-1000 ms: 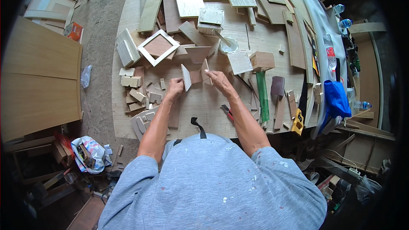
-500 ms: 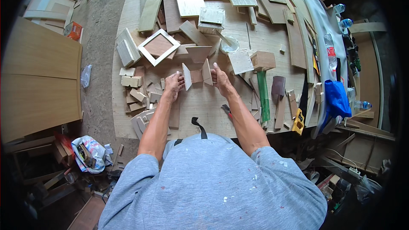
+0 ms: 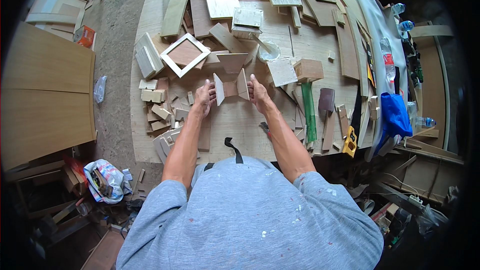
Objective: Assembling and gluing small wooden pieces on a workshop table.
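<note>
Worktable (image 3: 240, 132) bears offcuts (image 3: 161, 112) near left hand (image 3: 203, 100).

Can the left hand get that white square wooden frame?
Probably yes: the white square wooden frame lies just ahead of the left hand, uncovered, and nothing tall seems to stand between them.

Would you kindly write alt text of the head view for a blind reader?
A person's left hand and right hand flank a small wooden assembly with two upright panels on a cluttered worktable; nearby lie wood offcuts, a pale square frame and a yellow-handled handsaw.
</note>
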Demonstrator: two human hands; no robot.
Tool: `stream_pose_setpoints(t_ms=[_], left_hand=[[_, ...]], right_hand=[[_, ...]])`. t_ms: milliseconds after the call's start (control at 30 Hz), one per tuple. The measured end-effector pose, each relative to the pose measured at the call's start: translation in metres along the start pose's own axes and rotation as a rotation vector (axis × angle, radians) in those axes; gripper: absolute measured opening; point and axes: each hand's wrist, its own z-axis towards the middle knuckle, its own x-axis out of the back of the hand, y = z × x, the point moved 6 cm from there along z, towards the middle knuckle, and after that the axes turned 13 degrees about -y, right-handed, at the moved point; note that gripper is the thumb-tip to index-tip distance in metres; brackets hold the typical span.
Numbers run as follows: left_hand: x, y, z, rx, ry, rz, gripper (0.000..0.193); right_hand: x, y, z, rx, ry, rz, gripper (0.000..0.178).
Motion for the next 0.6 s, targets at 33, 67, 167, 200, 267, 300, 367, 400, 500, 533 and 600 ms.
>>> stream_pose_setpoints(t_ms=[33, 67, 167, 200, 267, 300, 367, 400, 500, 533, 600], left_hand=[[-0.002, 0.001, 0.0, 0.018, 0.007, 0.017, 0.057], [-0.001, 0.0, 0.001, 0.035, 0.015, 0.034, 0.058], [0.0, 0.003, 0.006, 0.036, 0.008, 0.025, 0.061], [0.001, 0.004, 0.008, 0.032, 0.006, 0.028, 0.061], [0.003, 0.005, 0.01, 0.032, -0.008, -0.023, 0.058], [0.004, 0.004, 0.01, 0.028, -0.011, -0.02, 0.058], [0.008, 0.002, 0.007, 0.039, 0.003, -0.019, 0.06], [0.009, 0.003, 0.007, 0.033, -0.001, -0.015, 0.06], [0.019, 0.003, -0.002, 0.026, 0.094, -0.058, 0.056], [0.023, 0.006, -0.008, -0.011, 0.107, 0.044, 0.051], [0.027, 0.008, -0.023, -0.053, 0.123, 0.143, 0.046]], right_hand=[[-0.001, -0.001, -0.001, 0.001, 0.001, 0.001, 0.065], [0.0, 0.0, -0.002, -0.013, 0.026, 0.004, 0.064], [0.0, 0.0, -0.002, -0.027, 0.033, -0.004, 0.065], [-0.001, 0.001, -0.002, -0.029, 0.014, -0.017, 0.065], [-0.001, 0.0, -0.002, -0.002, 0.023, -0.02, 0.065], [-0.001, -0.001, -0.004, 0.019, 0.031, -0.023, 0.066], [0.002, -0.001, -0.007, 0.059, 0.071, -0.056, 0.067], [0.004, -0.001, -0.009, 0.093, 0.11, -0.089, 0.069], [0.015, -0.002, -0.019, 0.13, 0.181, -0.22, 0.062], [0.02, 0.0, -0.025, 0.135, 0.181, -0.223, 0.062], [0.02, -0.019, -0.05, 0.161, 0.327, -0.665, 0.047]])
